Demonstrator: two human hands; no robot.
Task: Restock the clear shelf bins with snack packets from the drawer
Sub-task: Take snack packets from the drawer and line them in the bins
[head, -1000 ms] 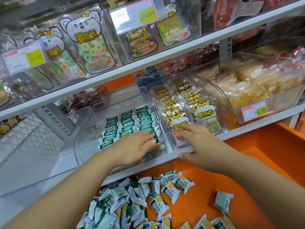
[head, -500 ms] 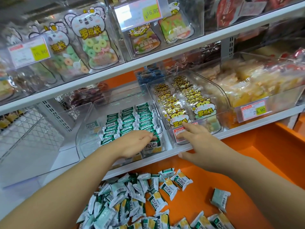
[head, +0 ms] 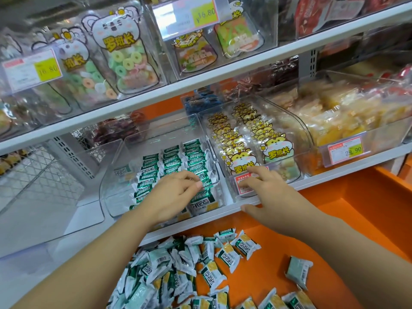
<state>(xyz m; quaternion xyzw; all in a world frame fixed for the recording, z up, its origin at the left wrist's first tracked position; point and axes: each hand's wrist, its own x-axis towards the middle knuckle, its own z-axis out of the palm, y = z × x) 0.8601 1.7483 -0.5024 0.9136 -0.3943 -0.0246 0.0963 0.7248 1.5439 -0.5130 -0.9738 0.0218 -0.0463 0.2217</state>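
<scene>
Pinches front-row packet (head: 207,182) in clear bin (head: 113,188) with left hand (head: 171,197) fingers (head: 192,183); rests right hand (head: 267,195), fingers spread, beside bin, loose packets (head: 211,273) below.

Ring-candy bags (head: 124,61) on upper shelf (head: 223,73), yellow price tag (head: 204,13), hamster-printed packs (head: 243,157); wire mesh (head: 33,175) at left

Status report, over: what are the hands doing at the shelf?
Left hand on green packets in clear bin, grip unclear. Right hand open, resting on neighbouring bin's front. Loose packets wait in orange drawer.
</scene>
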